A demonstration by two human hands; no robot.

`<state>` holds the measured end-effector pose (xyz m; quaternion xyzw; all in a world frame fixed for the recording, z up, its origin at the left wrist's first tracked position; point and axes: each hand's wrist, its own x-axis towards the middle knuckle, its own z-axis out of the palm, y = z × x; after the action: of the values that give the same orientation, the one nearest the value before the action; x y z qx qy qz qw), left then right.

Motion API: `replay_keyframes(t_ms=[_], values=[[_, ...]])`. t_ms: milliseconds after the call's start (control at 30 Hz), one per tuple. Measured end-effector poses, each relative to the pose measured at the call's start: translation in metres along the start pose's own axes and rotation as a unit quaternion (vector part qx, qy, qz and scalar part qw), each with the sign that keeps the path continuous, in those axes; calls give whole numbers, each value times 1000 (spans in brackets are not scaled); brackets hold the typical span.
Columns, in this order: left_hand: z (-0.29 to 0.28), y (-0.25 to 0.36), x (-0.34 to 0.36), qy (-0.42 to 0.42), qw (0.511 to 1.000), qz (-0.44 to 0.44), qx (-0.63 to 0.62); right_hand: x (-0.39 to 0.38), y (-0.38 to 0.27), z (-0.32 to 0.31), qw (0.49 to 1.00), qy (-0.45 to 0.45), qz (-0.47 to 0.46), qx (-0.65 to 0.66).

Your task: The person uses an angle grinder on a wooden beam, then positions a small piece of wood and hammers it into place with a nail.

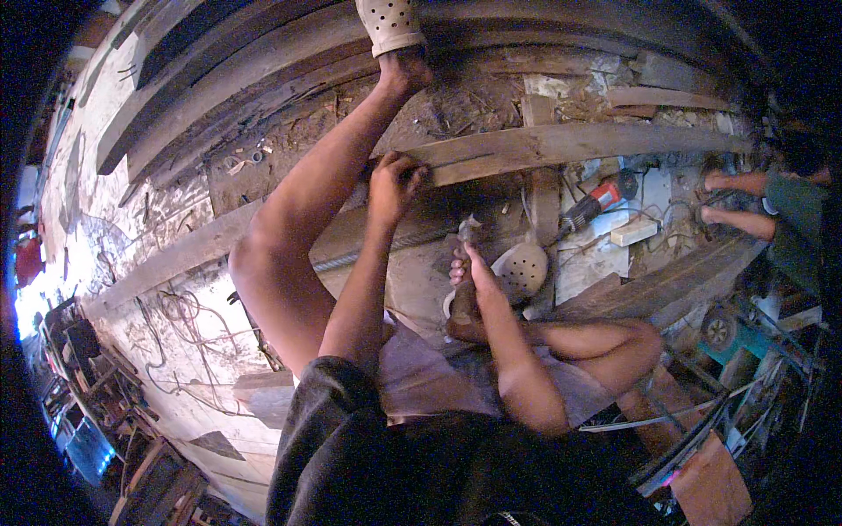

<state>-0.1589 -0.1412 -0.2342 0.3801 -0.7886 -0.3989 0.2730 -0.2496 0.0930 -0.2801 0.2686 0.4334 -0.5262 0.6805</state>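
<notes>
A long wooden plank (544, 147) stretches across in front of me, with a thin dark line along part of its face. My left hand (395, 186) rests on the plank's near edge, fingers curled and thumb drawn in; whether something small is between them is hidden. Closer to my body, my right hand (469, 270) is closed around a tool with a grey, metal-looking head (471, 230). Its exact kind is blurred. The tool is held apart from the plank. My left leg (307, 193) reaches across the plank, and the right leg is folded.
Several boards (263, 70) lie beyond the plank, under my left clog (390, 26). A red and black power tool (601, 203) and a pale block (634, 231) are at the right. Another person's legs (741, 184) show farther right. Tangled cord (197, 329) lies at left.
</notes>
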Motion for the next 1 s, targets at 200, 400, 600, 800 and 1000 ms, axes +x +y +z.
replay_keyframes(t_ms=[200, 400, 600, 800, 1000], values=[[1, 9, 3, 5, 1000, -3, 2, -64, 6, 11, 981, -138, -78, 114], [1, 12, 3, -21, 1000, 0, 12, -137, -23, 56, 846, -377, -64, 371], [4, -10, -7, -14, 997, 9, 74, -180, -15, 119, 924, -2, -361, -126], [12, -22, -12, 10, 992, 7, 125, -150, -31, 124, 817, 62, -381, -428], [1, 6, -9, 2, 996, 17, 92, -107, -44, 103, 394, 220, -542, -709]])
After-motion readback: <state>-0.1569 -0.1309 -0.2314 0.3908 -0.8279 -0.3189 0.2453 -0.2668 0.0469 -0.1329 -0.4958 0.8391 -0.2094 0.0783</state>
